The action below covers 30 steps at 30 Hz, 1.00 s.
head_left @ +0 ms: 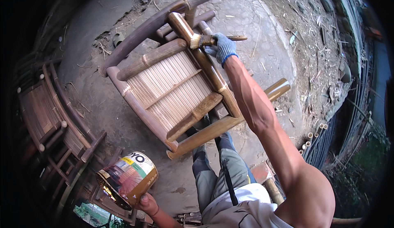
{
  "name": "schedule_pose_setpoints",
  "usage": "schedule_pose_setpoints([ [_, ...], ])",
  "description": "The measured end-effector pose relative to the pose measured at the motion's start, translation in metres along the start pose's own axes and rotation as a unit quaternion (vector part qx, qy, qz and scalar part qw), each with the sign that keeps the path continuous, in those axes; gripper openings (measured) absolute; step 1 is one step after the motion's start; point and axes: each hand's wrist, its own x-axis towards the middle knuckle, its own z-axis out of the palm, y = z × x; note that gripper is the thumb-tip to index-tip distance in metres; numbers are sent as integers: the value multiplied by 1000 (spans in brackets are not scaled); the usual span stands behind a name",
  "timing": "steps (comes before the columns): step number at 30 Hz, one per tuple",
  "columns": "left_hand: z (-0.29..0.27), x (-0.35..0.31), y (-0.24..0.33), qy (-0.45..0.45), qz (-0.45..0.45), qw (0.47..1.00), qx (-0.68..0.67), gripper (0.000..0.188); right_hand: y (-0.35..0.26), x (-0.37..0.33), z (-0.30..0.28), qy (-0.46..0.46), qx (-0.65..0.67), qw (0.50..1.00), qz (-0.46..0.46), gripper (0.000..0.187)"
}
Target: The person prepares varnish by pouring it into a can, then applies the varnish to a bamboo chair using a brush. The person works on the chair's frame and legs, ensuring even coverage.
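Our gloved right hand (225,49) pinches the paintbrush (207,40), fingers wrapped where the handle meets the binding, while its pale bristles (194,42) touch the glossy brown rail (211,70) of a bamboo chair (166,90). The brush looks light, with a stiff handle and soft, yielding tip; that middle grip seems the right place.

Our bare left hand (147,205) is closed against the lower end of the paint can (139,178), thumb showing, other fingers mostly hidden. The can hangs tilted beside our legs, well apart from the chair; we judge it rigid, and slop-prone if it holds liquid, so it wants a level hold around its wall.

The chair stands before us on the concrete floor (100,117). It should be stiff and fairly light, slippery where it shines; we would take it by the duller side rail (141,109), sparing the thin seat slats. Leftward sits another bamboo chair (41,111).
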Motion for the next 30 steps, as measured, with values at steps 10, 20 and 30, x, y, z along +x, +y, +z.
schedule_pose_setpoints([
  [10, 7, 8, 17, -82, 57, 994, -46, 95, -5, -180, -114, 118, -109, 977, 137, 22],
  [20, -16, 4, 16, -78, 64, 993, -68, 90, -36, -210, -154, 23, -618, 783, 75, 44],
  [30, -72, 9, -10, -118, 125, 976, 132, 94, -53, -258, -68, 89, -435, 890, -109, 42],
])
